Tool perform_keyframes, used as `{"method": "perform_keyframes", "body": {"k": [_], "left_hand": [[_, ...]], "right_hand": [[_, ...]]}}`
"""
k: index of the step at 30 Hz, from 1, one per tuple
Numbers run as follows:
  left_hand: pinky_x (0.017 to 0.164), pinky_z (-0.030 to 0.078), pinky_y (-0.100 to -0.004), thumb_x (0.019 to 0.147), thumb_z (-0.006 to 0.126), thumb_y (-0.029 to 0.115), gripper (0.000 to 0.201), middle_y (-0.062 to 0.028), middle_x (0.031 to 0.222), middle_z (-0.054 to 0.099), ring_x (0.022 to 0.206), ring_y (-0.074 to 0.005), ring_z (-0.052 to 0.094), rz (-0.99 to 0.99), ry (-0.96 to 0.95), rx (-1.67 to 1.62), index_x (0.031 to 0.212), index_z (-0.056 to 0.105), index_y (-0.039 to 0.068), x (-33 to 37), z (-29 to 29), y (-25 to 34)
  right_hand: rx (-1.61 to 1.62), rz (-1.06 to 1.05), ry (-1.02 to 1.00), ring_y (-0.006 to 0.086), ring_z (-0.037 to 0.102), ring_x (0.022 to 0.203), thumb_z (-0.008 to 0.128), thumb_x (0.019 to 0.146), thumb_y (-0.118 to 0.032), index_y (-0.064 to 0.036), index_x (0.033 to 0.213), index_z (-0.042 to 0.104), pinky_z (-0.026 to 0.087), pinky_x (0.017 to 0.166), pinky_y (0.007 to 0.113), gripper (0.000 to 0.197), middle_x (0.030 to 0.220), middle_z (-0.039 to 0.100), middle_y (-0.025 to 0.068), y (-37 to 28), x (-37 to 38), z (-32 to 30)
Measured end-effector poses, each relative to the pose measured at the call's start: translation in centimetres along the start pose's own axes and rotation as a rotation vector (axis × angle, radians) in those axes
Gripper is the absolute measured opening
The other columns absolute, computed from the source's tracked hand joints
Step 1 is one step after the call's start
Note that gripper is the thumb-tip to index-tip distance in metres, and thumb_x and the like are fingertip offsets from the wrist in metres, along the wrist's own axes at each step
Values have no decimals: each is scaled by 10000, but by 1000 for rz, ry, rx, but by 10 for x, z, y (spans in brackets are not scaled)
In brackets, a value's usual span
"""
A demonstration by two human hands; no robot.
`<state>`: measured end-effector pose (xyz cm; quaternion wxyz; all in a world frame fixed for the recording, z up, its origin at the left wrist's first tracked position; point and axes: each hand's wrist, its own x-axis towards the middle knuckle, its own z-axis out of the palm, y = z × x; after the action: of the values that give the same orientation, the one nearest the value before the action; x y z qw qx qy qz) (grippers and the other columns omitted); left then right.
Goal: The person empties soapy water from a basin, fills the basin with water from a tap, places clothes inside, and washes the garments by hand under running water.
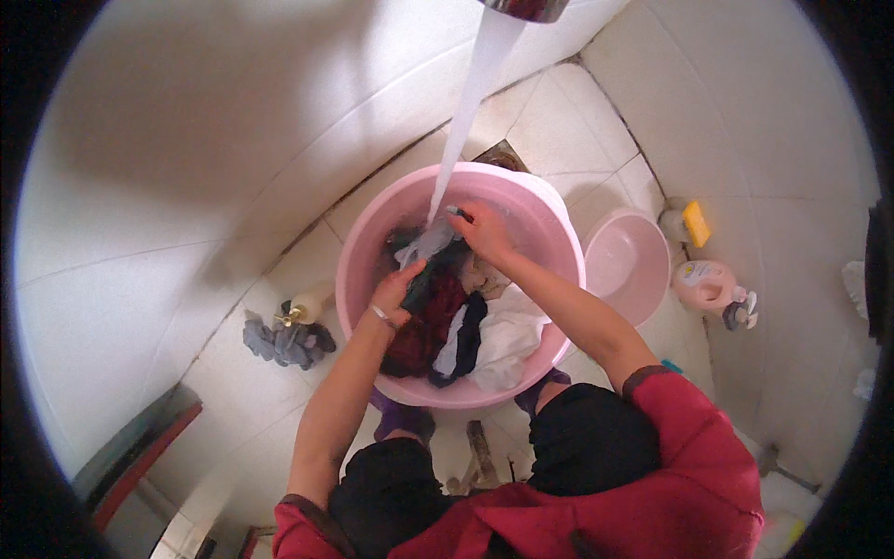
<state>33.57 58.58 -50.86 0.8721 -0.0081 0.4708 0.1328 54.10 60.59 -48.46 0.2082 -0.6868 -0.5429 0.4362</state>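
Note:
A large pink basin (pixel 345 289) stands on the floor between my knees, with wet clothes in it. My left hand (pixel 399 296) is closed on one end of a dark green and pale grey cloth (pixel 426 279). Over the far part of the basin, my right hand (pixel 485 233) pinches the cloth's other end with the thumb and fingers. Running water (pixel 470 93) falls from a metal tap (pixel 535 7) onto the cloth beside my right hand. Below my hands lie a dark red garment (pixel 410 343), a black and white piece (pixel 463 337) and a white cloth (pixel 507 343).
A smaller pink basin (pixel 635 265) stands to the right, close to a pink pump bottle (pixel 710 285) and a yellow sponge (pixel 696 224). Grey wet cloths (pixel 279 343) lie at left around a brass-coloured fitting (pixel 296 315). A floor drain (pixel 503 155) sits behind the basin. Tiled walls close in both sides.

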Motion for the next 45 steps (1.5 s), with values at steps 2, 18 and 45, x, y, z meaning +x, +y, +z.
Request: {"method": "perform_keyframes", "body": {"k": [2,18,45], "left_hand": [[759,456,-293,761,549,134,252,-82,956,571,895,-173,548,204,-24,76,986,525,23,-9,33,4],[839,397,-282,758,573,160,374,-53,1015,546,939,-164,514,466,-148,510,1091,479,19,-47,50,34],[849,420,-342,815,498,177,391,-108,1076,525,965,-219,531,286,-249,44,1159,407,16,-72,58,43]], "right_hand": [[239,-38,-67,209,533,768,518,805,-257,-17,939,560,414,688,303,278,828,575,107,-21,-1,-11],[671,63,-266,99,501,748,572,755,-188,-47,926,588,403,662,230,222,863,569,27,-15,19,-25],[377,-18,-360,119,511,744,587,764,-238,-29,920,560,419,660,247,262,808,568,44,-31,0,-54]]}}
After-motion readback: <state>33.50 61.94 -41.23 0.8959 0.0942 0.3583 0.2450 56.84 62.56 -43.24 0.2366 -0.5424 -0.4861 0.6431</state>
